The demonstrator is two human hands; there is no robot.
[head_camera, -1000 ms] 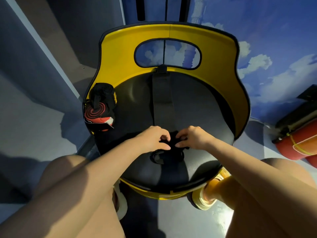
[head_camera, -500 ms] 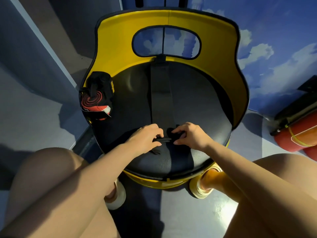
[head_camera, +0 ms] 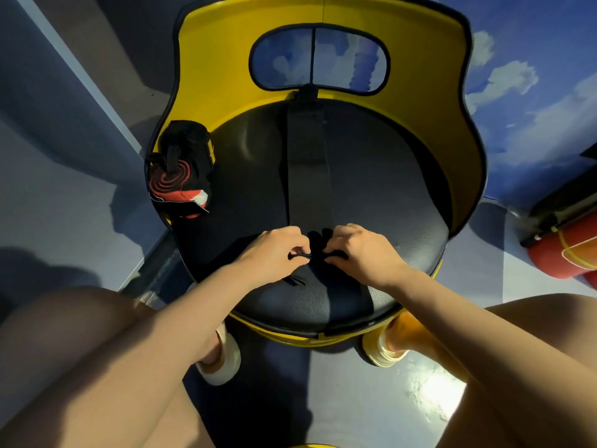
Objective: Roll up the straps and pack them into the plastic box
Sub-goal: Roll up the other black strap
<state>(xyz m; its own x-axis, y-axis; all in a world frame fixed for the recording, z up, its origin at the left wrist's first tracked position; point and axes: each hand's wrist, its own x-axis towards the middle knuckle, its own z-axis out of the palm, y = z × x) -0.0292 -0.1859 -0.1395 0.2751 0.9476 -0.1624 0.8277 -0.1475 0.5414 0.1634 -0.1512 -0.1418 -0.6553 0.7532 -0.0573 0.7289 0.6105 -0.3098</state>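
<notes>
both hands a touch closer together than before — left hand point(head_camera: 274, 250) and right hand point(head_camera: 361, 250) pinching the black strap point(head_camera: 318, 245)

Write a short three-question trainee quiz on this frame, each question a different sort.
1. True or false: both hands grip the black strap over the black seat.
2. Where does the rolled red-and-black strap sit? A) at the seat's left edge B) on the floor C) in the right hand
3. Fill in: the chair's backrest is ___ in colour.

Key: 1 true; 2 A; 3 yellow. The left hand pinches the strap opposite the right hand.
</notes>
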